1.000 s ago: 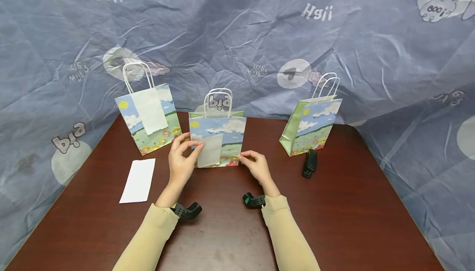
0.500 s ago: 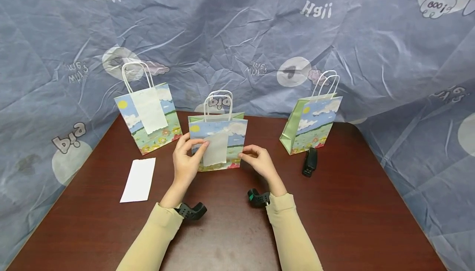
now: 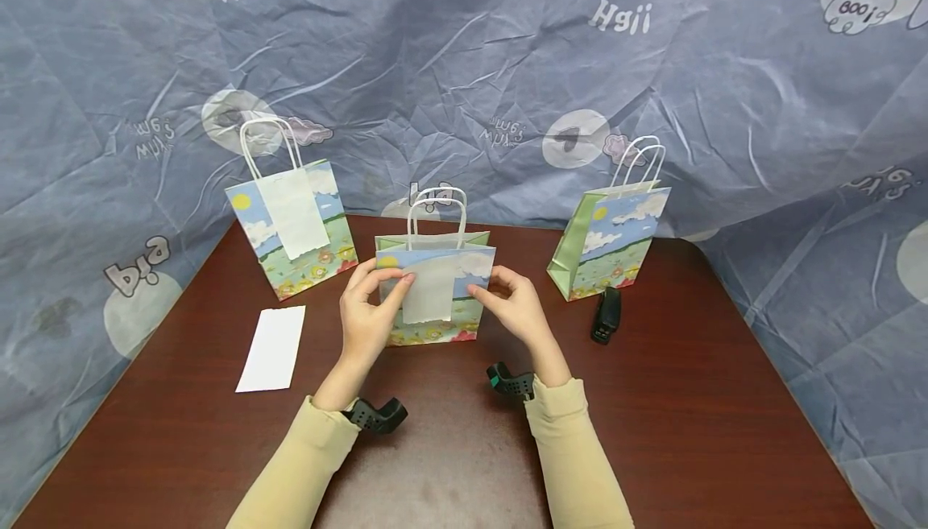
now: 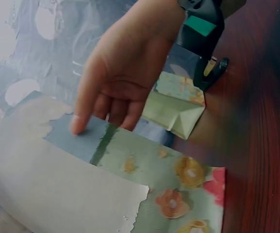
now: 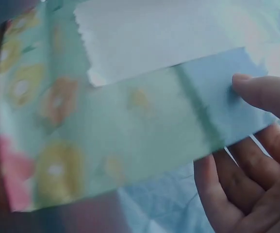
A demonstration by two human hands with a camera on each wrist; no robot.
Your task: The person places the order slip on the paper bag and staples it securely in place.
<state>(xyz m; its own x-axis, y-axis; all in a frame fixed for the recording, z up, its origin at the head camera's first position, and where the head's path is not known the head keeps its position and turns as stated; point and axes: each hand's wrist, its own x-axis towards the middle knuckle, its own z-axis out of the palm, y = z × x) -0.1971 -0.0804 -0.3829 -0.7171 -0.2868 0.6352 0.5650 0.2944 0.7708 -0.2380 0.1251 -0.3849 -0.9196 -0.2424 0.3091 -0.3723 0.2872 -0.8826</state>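
Note:
Between both hands is a small paper gift bag [image 3: 467,320] with a sky-and-flower print and white twisted handles. A white paper slip [image 3: 429,294] with one ragged edge lies against its front. My left hand [image 3: 362,318] pinches the bag's left side, thumb on the slip and some fingers hidden behind. My right hand [image 3: 520,312] pinches the right side; in the right wrist view its thumb presses the printed blue sky while the other fingers [image 5: 246,167] are behind the panel. Whether the bag's base touches the table cannot be told.
A matching bag [image 3: 319,271] with a white slip on its front stands at the back left. Another bag [image 3: 619,235], turned sideways, stands right, with a black stapler [image 3: 606,316] before it. A loose white slip [image 3: 271,349] lies on the brown table [image 3: 652,432]. Printed cloth [image 3: 464,94] hangs behind.
The bag has come nearer and slightly right. The slip has shifted right and up across its front with my left thumb. My right hand has moved from the lower right corner up the side.

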